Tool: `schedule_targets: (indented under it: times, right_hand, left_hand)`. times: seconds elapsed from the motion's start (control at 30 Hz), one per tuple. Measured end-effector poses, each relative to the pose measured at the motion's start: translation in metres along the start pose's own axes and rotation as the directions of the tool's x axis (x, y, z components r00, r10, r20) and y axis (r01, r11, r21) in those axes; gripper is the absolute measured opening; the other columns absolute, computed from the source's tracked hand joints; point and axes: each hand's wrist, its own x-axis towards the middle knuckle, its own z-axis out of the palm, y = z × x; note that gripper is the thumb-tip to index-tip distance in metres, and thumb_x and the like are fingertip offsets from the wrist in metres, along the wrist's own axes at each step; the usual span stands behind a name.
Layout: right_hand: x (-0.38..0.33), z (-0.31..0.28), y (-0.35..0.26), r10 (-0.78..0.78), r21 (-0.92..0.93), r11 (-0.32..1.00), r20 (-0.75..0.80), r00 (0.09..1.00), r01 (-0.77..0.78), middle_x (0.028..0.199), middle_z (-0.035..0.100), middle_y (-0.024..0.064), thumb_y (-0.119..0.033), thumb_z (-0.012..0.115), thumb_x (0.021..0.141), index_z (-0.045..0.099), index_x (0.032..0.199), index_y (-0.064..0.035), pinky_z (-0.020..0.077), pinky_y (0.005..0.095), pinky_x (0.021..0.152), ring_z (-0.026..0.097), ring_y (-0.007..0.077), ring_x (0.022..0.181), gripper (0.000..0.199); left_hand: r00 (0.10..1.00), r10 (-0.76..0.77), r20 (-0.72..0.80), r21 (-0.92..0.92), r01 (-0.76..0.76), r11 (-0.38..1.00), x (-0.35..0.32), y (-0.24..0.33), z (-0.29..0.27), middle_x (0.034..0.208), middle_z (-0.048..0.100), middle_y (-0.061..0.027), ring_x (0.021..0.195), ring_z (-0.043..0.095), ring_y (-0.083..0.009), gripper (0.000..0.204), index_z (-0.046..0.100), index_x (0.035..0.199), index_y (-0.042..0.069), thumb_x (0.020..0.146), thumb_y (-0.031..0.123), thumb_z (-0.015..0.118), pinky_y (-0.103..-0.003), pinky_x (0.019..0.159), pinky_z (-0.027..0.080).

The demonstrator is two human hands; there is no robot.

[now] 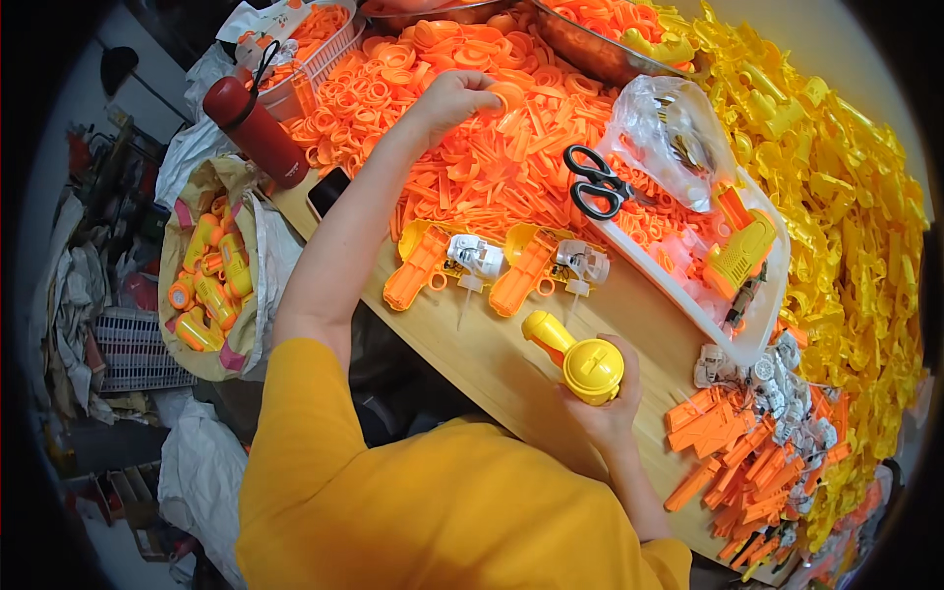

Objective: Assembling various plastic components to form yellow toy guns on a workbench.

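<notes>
Working from the biggest things down: the wooden table [511, 364] is buried along its far side under a heap of orange plastic rings [433, 88] and strips, with a bank of yellow moulded shells [836, 197] running down the right edge. A white tray [678, 285] sits between them, holding a yellow toy-gun body and a clear bag of small metal parts; black-handled scissors [595, 182] lie at its near corner. Left of the table, a sack [211, 275] of finished yellow-and-orange toys stands beside a red bottle [256, 123].

On the bare wood lie two open half-shells [492, 265], each with an orange barrel and a small white gearbox seated in it.

My right hand [610, 398] is closed around a yellow capped cylinder piece [580, 359] near the table's front edge, fingers wrapped under the round cap, the neck pointing up and left. I judge it a light, hollow, rigid moulding, smooth enough to slip if pinched; cupping the wide cap as now seems the surest hold.

My left hand [452, 98] reaches far out into the ring heap, fingertips pinching one orange ring [506, 96] at its rim. Such a ring should be feather-light, thin and slightly springy; taking it by the edge between thumb and forefinger lifts it clear of its neighbours.
</notes>
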Motion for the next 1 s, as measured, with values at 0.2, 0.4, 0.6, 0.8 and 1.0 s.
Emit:
schedule_targets:
  times: [0.2, 0.4, 0.6, 0.8, 1.0]
  right_hand:
    - [-0.004, 0.005, 0.000, -0.053, 0.012, 0.999, -0.003, 0.999, 0.053, 0.098, 0.058, 0.0049, -0.003, 0.082, 0.060, 0.049, 0.122, -0.0044, 0.0477, 0.0287, 0.080, 0.058, 0.0144, 0.087, 0.070]
    - [-0.010, 0.010, 0.001, -0.116, 0.006, 0.993, -0.051, 0.992, 0.117, 0.096, 0.058, 0.0050, -0.004, 0.083, 0.060, 0.049, 0.122, -0.0036, 0.0483, 0.0283, 0.078, 0.059, 0.0144, 0.085, 0.071]
    - [-0.011, 0.013, -0.009, -0.054, 0.056, 0.997, -0.040, 0.998, 0.056, 0.097, 0.058, 0.0051, -0.002, 0.082, 0.062, 0.048, 0.123, -0.0029, 0.0483, 0.0283, 0.079, 0.059, 0.0136, 0.087, 0.071]
    - [-0.020, 0.014, -0.009, 0.024, 0.069, 0.997, -0.062, 0.998, -0.020, 0.097, 0.058, 0.0051, -0.001, 0.082, 0.063, 0.047, 0.124, -0.0025, 0.0478, 0.0284, 0.081, 0.058, 0.0132, 0.089, 0.070]
    - [-0.012, 0.020, -0.007, -0.058, -0.084, 0.995, -0.139, 0.989, 0.047, 0.095, 0.062, 0.0069, -0.008, 0.086, 0.063, 0.050, 0.120, -0.0023, 0.0502, 0.0307, 0.080, 0.061, 0.0158, 0.087, 0.068]
  left_hand:
    - [0.990, 0.139, 0.019, 0.541, -0.127, 0.831, -0.015, -0.022, 0.010, 0.095, 0.068, -0.0088, 0.090, 0.064, -0.0197, 0.031, 0.065, 0.106, -0.001, 0.079, 0.015, 0.064, -0.030, 0.081, 0.049]
    - [0.973, 0.222, 0.060, 0.645, -0.208, 0.736, -0.032, -0.015, 0.030, 0.103, 0.068, -0.0132, 0.102, 0.062, -0.0254, 0.033, 0.068, 0.105, 0.003, 0.077, 0.020, 0.065, -0.034, 0.088, 0.048]
    - [0.931, 0.365, 0.018, 0.647, -0.289, 0.706, -0.025, -0.033, 0.022, 0.096, 0.067, -0.0151, 0.085, 0.065, -0.0258, 0.022, 0.066, 0.100, 0.000, 0.087, 0.016, 0.061, -0.033, 0.074, 0.050]
    - [0.848, 0.428, -0.311, 0.259, -0.358, 0.897, -0.073, 0.020, 0.067, 0.079, 0.061, -0.0137, 0.076, 0.063, -0.0224, 0.022, 0.055, 0.093, -0.001, 0.092, 0.021, 0.054, -0.036, 0.070, 0.048]
    - [0.966, 0.212, 0.150, -0.182, -0.183, 0.966, -0.160, 0.031, 0.147, 0.076, 0.049, 0.0040, 0.071, 0.045, -0.0037, 0.029, 0.055, 0.087, 0.003, 0.099, 0.029, 0.052, -0.021, 0.062, 0.039]
